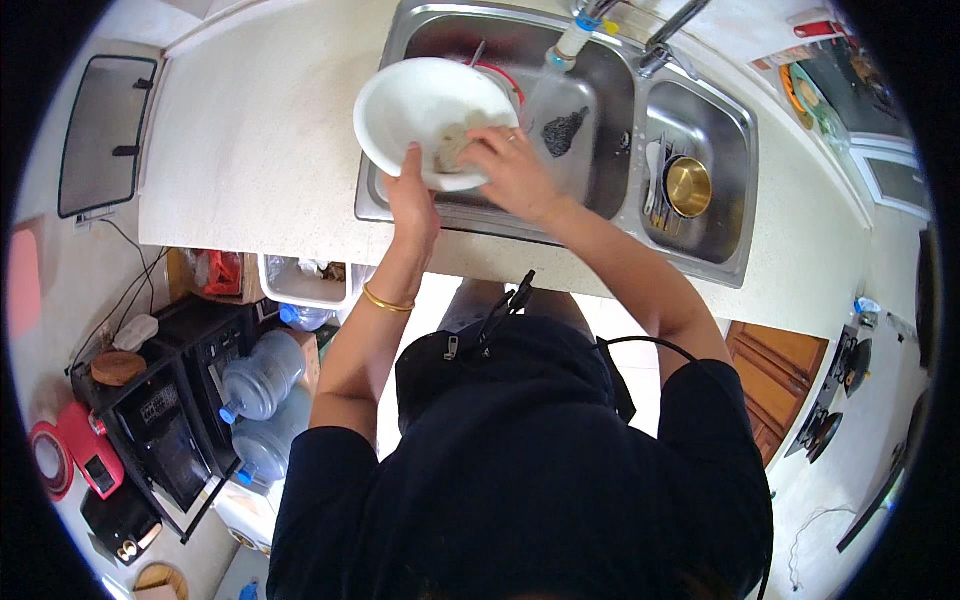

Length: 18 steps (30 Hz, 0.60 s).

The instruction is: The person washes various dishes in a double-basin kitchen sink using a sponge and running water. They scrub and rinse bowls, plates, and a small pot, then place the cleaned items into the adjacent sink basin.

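Observation:
My left hand [412, 206] holds a white bowl [397, 105] by its near rim, thumb inside and fingers underneath. The bowl is tilted over the left edge of the large stainless-steel basin [600, 176]. Inside it, my right hand [517, 169] presses a crumpled beige scrubbing cloth or loofah [451, 146] against the wall; blur hides its exact kind. Partly behind the bowl is a red-rimmed dish [510, 79] with a utensil handle [478, 52] rising from it. A dark mesh scrubber [562, 133] lies on the basin floor. Faint water streaks fall below the white-tipped faucet [571, 46].
The smaller basin [720, 232] holds a brass-coloured cup [688, 187], a white spoon [652, 176] and other utensils. A second faucet [656, 56] stands behind the divider. Pale countertop [262, 135] extends left. Below it are a white bin [304, 289] and large water bottles [262, 375].

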Tool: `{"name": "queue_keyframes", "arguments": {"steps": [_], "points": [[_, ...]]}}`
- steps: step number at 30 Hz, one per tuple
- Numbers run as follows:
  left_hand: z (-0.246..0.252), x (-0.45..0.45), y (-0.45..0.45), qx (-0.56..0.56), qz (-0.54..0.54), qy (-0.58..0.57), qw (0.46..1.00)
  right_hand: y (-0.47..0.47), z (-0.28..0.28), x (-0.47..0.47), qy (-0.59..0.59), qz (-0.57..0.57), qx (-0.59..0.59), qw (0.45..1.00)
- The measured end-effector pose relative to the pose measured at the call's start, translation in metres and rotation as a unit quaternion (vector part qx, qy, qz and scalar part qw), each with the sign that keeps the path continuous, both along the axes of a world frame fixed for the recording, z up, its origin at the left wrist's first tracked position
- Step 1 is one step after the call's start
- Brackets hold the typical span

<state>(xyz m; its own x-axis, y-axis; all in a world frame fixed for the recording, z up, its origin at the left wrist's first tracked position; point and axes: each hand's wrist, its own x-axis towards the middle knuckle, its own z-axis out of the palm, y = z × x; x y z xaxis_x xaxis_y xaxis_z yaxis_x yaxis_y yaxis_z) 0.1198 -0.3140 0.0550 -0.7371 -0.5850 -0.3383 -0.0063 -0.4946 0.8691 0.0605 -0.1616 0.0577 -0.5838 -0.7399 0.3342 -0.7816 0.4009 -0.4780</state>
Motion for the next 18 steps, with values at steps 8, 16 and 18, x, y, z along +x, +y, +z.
{"name": "queue_keyframes", "arguments": {"steps": [8, 16, 18], "points": [[0.034, 0.005, -0.015, 0.039, -0.202, -0.146, 0.968, 0.097, 0.016, -0.015, -0.034, 0.093, 0.103, 0.990], [0.029, -0.010, 0.046, 0.020, -0.341, -0.147, 0.928, 0.184, 0.025, -0.022, -0.017, -0.065, 0.106, 0.992], [0.020, -0.019, 0.074, 0.022, -0.362, -0.151, 0.919, 0.206, 0.020, -0.034, -0.017, -0.131, 0.084, 0.988]]}}
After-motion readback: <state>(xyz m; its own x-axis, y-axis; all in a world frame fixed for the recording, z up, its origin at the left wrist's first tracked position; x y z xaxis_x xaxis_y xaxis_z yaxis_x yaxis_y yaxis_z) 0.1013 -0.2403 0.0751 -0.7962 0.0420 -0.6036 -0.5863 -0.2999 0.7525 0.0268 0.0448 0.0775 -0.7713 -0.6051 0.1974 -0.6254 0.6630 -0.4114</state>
